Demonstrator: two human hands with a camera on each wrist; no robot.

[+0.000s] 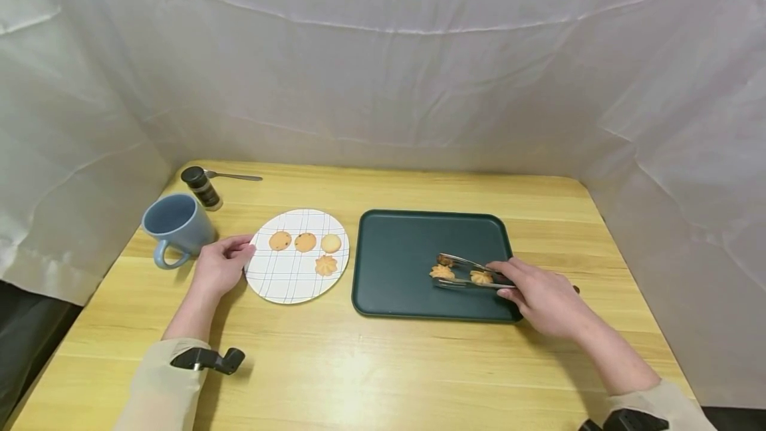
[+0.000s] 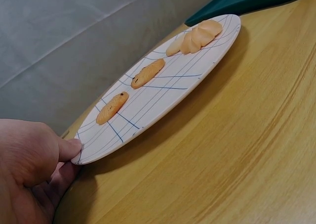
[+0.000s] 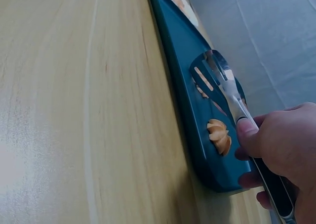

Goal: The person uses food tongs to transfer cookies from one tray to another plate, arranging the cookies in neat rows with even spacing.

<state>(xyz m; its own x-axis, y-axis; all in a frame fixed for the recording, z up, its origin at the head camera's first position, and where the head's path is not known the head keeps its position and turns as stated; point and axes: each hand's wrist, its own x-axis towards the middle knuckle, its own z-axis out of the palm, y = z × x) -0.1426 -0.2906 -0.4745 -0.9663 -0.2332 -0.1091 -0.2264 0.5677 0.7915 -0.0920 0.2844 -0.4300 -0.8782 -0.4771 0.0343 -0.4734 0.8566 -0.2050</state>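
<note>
Close beside the left hand (image 1: pixel 220 268), which pinches the rim of a checked plate (image 1: pixel 293 285) bearing four cookies (image 1: pixel 305 242), stands a blue mug (image 1: pixel 194 229), with a shaker (image 1: pixel 202 188) and a fork (image 1: pixel 239 177) behind it. Just right of the plate sits a green tray (image 1: pixel 395 265), where the right hand (image 1: pixel 547 298) grips parted tongs (image 3: pixel 229 89) among more cookies (image 1: pixel 442 272).

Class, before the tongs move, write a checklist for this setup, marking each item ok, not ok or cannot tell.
1. Right hand grips the tongs: ok.
2. Left hand holds the plate by its rim: ok.
3. Bare space on the plate: ok, at its near left, beside four cookies.
4. A cookie secured in the tongs: cannot tell, contact is unclear.
5. Tray cleared: not ok, it holds cookies.
6. Mug apart from the plate: ok.
</note>
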